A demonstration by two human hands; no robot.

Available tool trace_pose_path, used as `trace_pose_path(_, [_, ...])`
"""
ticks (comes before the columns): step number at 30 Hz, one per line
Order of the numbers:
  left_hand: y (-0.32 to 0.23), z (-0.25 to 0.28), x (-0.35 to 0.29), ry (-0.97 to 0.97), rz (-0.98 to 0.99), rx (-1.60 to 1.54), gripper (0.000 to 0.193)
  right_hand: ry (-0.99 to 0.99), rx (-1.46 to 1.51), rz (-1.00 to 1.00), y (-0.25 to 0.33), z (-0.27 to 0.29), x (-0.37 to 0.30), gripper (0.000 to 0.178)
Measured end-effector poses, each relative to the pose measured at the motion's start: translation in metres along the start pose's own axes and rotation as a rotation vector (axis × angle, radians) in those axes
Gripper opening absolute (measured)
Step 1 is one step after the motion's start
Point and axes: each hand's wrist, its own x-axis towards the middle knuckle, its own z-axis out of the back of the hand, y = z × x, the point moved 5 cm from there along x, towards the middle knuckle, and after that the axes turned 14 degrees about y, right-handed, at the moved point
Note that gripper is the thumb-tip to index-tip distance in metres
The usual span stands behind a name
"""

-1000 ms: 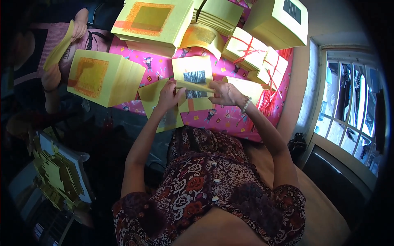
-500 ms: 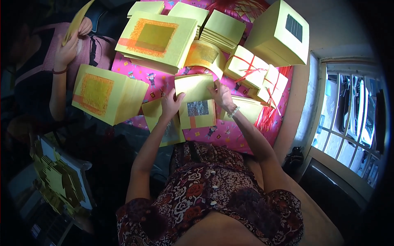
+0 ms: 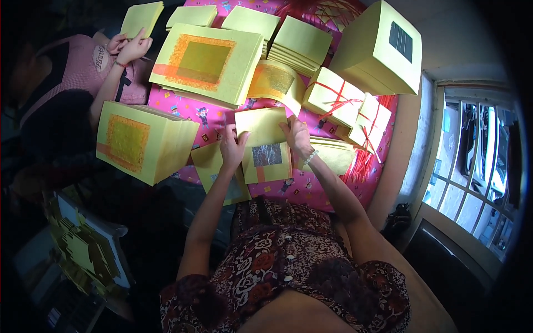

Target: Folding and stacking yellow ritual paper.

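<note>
Between my two hands stands a small stack of plain yellow paper sheets. My left hand grips its left edge, thumb toward me. On the opposite edge, my right hand pinches the stack, a beaded bracelet at the wrist. Just below lies a yellow paper pile with a silver patch and a reddish band. Another patterned yellow sheet lies under my left wrist, partly hidden. Beside my right wrist is a pile of plain yellow paper.
A pink patterned tablecloth covers the table. Large yellow paper stacks with gold patches stand left. Bundles tied with red string and a tall yellow block are at right. Across the left side, a co-worker's hands hold yellow paper.
The co-worker's yellow paper has turned from edge-on to flat-facing, now held in both hands. My hands keep their grip on the sheets, shifting only slightly.
</note>
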Motion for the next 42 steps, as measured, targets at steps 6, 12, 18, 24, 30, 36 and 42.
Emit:
trace_pose_path(6, [-0.005, -0.001, 0.000, 0.020, 0.084, -0.002, 0.039, -0.072, -0.019, 0.016, -0.002, -0.003, 0.002, 0.035])
trace_pose_path(12, [-0.012, -0.001, 0.000, -0.036, 0.079, 0.042, 0.042, -0.082, -0.011, -0.004, 0.000, -0.003, 0.002, 0.033])
trace_pose_path(18, [-0.023, -0.006, -0.003, -0.009, 0.181, 0.185, 0.045, -0.121, -0.026, 0.006, -0.001, -0.005, 0.003, 0.034])
trace_pose_path(24, [-0.022, -0.008, -0.004, -0.018, 0.186, 0.232, 0.046, -0.146, -0.007, -0.013, 0.000, -0.003, 0.000, 0.033])
trace_pose_path(30, [-0.025, -0.006, -0.004, -0.032, 0.109, 0.289, 0.043, -0.097, -0.038, -0.054, 0.000, -0.004, 0.001, 0.038])
trace_pose_path(36, [-0.034, -0.007, -0.006, -0.037, 0.154, 0.316, 0.035, -0.124, -0.031, -0.023, -0.001, -0.006, 0.002, 0.035])
trace_pose_path(42, [-0.046, -0.006, -0.006, -0.178, -0.004, 0.417, 0.021, -0.116, -0.073, -0.062, -0.002, -0.007, 0.004, 0.037])
